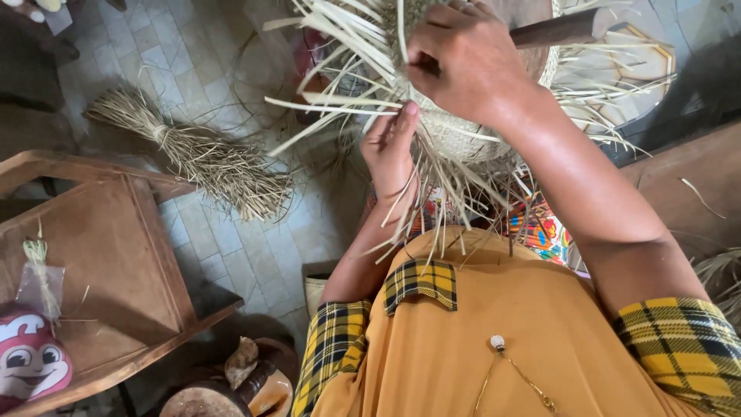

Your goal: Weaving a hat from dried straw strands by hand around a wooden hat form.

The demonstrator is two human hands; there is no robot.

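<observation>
Here, your right hand (467, 62) sits on top of the half-woven straw hat (463, 131), fingers curled down and pinching a strand at the woven edge. Your left hand (392, 150) comes up from below, thumb and fingers pressed together on a pale strip just under the right hand. The hat is held in the air over your lap, above the orange shirt (478, 340) with its yellow plaid cuffs; nothing carries it but your hands.

Loose strips (340, 100) fan out on all sides of the weave, some sticking left over the tiled floor (208, 62), others hanging down toward your chest.

A dark wooden handle (552, 31) pokes out behind the right hand; what it belongs to you cannot tell from here.

On the floor at left lies a tied bundle of dry straw (201, 158), well apart from the hat. A wooden stool (108, 255) stands at lower left with a small plastic bag and a red toy at its near corner.

Risks, as a judgement: the strips look dry and stiff, so a sharp fold at the pinch could crack one. With so many free ends crossing, you could catch the wrong strand. A slack grip underneath could let the last rows loosen.
</observation>
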